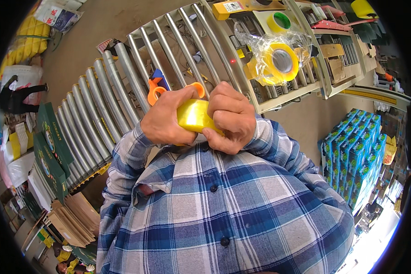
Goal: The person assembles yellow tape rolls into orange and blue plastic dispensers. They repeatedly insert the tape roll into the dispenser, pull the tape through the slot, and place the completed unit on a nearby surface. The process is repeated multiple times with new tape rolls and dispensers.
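Both hands are raised close to my chest, over a blue and white plaid shirt. My left hand point(166, 118) and my right hand point(230, 118) grip a yellow roll of tape point(194, 115) between them. The right fingers curl over the roll's lower right edge, with the thumb pressed on it. Orange-handled scissors point(156, 91) lie on the rollers just behind my left hand, partly hidden by it.
A curved metal roller conveyor point(100, 100) runs from the left to the top. A plastic bag of yellow tape rolls point(276, 59) lies on the rollers at upper right. Green cartons point(50, 146) and flat cardboard point(73, 219) stand at left, stacked blue boxes point(351, 150) at right.
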{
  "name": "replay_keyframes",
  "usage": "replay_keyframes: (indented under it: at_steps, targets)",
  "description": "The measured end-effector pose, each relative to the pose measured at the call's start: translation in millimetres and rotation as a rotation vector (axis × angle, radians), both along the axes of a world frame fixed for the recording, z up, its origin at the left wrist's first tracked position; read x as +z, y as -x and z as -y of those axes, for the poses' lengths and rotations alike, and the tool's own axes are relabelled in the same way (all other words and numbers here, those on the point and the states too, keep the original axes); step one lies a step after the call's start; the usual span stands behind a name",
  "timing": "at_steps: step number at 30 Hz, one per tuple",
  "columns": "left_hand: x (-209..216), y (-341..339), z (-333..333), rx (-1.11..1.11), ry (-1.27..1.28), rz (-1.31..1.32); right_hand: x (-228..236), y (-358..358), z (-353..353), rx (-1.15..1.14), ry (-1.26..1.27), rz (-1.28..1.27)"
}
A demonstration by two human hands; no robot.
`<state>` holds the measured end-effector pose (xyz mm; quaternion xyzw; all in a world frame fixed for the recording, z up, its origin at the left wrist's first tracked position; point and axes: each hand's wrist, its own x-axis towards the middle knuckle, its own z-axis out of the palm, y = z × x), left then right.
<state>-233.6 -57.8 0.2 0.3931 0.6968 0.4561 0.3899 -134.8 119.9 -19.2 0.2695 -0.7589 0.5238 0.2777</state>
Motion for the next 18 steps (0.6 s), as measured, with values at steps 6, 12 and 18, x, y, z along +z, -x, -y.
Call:
replay_keyframes:
  at_steps: [6, 12, 18]
  targets:
    - [8, -3, 0, 0.022, -0.016, -0.066, 4, -1, -3, -0.044, 0.127, 0.177]
    - [-4, -5, 3, 0.019, -0.041, -0.082, 1, 2, -6, -0.006, 0.027, 0.15]
    - [2, -6, 3, 0.035, 0.015, -0.035, -3, -7, -10, -0.057, -0.138, 0.116]
